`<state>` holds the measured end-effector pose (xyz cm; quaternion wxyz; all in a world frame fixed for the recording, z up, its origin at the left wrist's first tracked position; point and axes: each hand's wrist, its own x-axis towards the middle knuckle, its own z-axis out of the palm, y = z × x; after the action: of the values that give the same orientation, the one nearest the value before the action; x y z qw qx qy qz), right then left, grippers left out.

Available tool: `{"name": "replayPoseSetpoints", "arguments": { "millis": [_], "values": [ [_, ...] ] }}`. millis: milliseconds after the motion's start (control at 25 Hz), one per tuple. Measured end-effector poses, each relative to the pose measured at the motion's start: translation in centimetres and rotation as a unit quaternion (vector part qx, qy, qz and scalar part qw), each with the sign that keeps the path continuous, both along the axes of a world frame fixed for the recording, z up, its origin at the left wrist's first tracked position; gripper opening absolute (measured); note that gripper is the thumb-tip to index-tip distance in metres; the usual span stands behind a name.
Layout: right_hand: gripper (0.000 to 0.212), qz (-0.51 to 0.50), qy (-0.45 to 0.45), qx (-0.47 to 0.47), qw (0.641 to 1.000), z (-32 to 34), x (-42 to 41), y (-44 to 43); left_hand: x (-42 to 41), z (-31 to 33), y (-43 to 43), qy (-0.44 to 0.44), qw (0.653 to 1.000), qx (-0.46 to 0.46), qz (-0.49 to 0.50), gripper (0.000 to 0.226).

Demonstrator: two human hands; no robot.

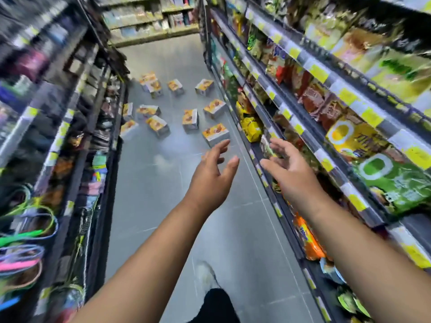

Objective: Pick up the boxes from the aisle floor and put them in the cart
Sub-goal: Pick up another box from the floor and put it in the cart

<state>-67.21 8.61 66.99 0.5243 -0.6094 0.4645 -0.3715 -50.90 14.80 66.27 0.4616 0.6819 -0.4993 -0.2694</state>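
boxes (216, 134) scattered on aisle floor (163, 194), far ahead. left hand (211, 176) and right hand (292, 173) stretched forward, fingers spread loose, holding nothing. nearest box just beyond left fingertips.

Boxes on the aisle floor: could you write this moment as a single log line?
phase: reach | left hand: open, empty | right hand: open, empty | boxes: scattered on floor ahead | cart: not in view

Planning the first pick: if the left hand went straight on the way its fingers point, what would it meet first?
Probably the nearest box, lying on the floor just past the left hand; depth is unclear.
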Motion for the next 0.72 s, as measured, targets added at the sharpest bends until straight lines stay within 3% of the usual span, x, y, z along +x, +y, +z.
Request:
{"name": "replayPoseSetpoints", "arguments": {
  "millis": [360, 720],
  "values": [
    [0.047, 0.029, 0.029, 0.0, 0.999, -1.6, 19.6, -13.6, 19.8, -0.9, -12.6, 0.016, 0.998, 0.018, 0.055, 0.044],
    [0.047, 0.046, 0.067, 0.029, 0.996, -5.3, 29.9, -31.5, 30.7, -4.9, -29.9, 0.002, 0.996, 0.063, 0.064, 0.05]
  ]
}}
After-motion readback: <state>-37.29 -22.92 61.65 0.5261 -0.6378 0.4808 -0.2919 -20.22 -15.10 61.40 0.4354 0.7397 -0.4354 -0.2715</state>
